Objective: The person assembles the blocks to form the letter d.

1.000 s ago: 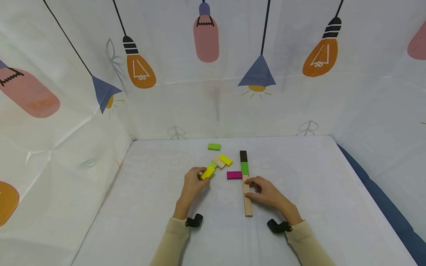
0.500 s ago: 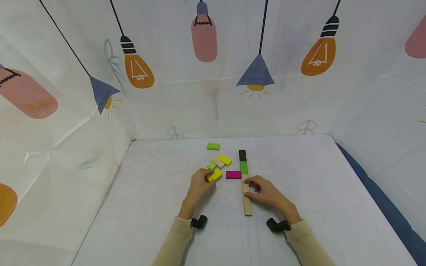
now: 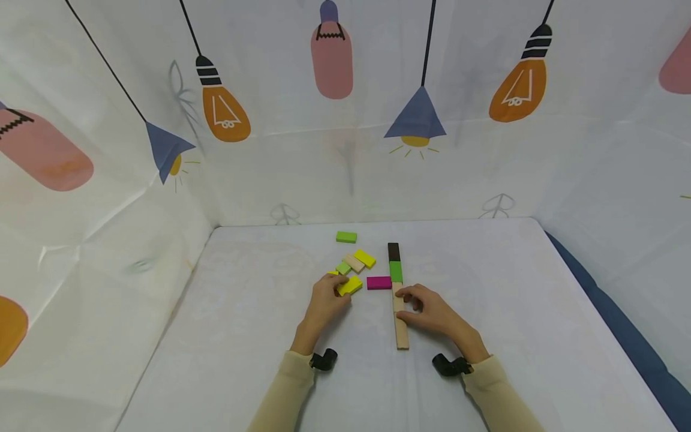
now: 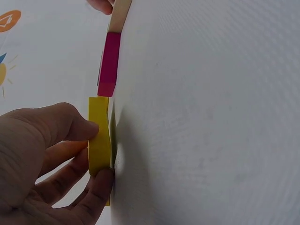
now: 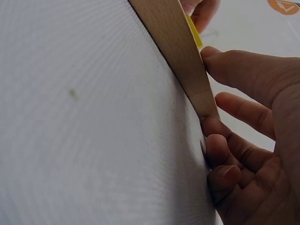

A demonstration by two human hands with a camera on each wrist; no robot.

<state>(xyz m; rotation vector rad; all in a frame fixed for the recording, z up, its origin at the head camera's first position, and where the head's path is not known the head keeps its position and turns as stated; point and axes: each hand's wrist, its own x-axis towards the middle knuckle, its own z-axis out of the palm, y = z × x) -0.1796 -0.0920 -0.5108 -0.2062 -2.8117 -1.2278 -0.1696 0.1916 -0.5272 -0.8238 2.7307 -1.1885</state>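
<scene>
My left hand (image 3: 325,303) pinches a yellow wooden block (image 3: 352,285) between thumb and fingers, low over the table. In the left wrist view, the near end of a magenta block (image 4: 110,65) lies just beyond the yellow one. That magenta block meets the side of a straight row made of a dark block (image 3: 394,252), a green block (image 3: 396,272) and plain wood blocks (image 3: 402,336). My right hand (image 3: 434,313) touches the plain wood part from the right, thumb and forefinger spread along it; its other fingers bend loosely beside the row.
Behind my left hand lie a small light green block (image 3: 343,268), a plain wood block (image 3: 354,264) and another yellow block (image 3: 364,258). Farther back is a lime green block (image 3: 346,237). The white table (image 3: 216,336) meets a lamp-printed sheet (image 3: 302,174) at the back.
My left hand has moved right with the yellow block, closer to the magenta block, uncovering a bit of another yellow block behind it. My right hand stays at the row.
</scene>
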